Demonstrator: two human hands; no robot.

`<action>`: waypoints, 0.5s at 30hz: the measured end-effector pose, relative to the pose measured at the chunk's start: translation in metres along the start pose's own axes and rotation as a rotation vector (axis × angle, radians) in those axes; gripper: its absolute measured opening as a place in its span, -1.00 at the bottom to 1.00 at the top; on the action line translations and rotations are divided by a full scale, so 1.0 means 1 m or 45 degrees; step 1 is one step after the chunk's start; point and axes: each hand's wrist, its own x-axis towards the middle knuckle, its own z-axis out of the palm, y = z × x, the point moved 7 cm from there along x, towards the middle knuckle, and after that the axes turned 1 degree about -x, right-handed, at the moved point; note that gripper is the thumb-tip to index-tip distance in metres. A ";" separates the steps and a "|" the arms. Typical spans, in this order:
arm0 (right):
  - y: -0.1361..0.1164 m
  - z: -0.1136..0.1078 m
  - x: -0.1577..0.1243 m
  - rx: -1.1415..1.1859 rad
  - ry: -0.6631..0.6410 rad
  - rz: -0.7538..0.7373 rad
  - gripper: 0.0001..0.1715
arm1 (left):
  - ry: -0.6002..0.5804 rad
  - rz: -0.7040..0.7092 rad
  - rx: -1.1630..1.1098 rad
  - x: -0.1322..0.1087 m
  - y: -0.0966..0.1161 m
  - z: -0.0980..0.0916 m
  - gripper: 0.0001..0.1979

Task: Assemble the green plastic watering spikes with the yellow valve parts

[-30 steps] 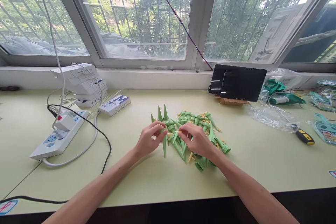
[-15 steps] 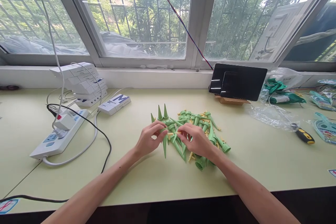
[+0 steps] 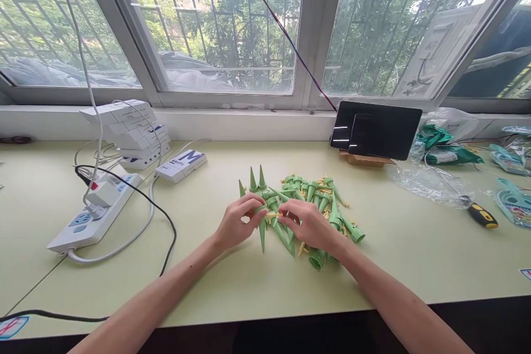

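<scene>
My left hand is closed on a green plant watering spike, whose pointed end hangs down below my fingers. Opposite it, my right hand pinches a small yellow valve that bridges the gap between both hands, close against the spike's upper part. My fingers hide where the two pieces meet. Around and behind my hands lies a pile of green spikes mixed with yellow valve pieces. A few spikes stand with tips up just beyond my left hand.
To the left are a white power strip, a black cable, stacked white boxes and a single white box. A black tablet leans on a stand at the back. A yellow-black screwdriver and plastic bags lie right.
My right hand has shifted slightly left, bringing the yellow valve nearer the green spike. The spike in my left hand has moved slightly right and down; the pile looks the same.
</scene>
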 end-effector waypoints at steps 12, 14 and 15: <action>0.004 0.004 -0.001 -0.017 -0.004 -0.001 -0.91 | -0.060 0.007 -0.048 0.000 0.006 0.003 -0.88; 0.004 0.004 -0.001 -0.026 0.003 -0.004 -0.90 | -0.076 0.001 -0.053 0.000 0.007 0.004 -0.88; 0.004 0.003 -0.001 -0.028 0.006 -0.006 -0.90 | -0.085 -0.005 -0.057 0.000 0.007 0.004 -0.88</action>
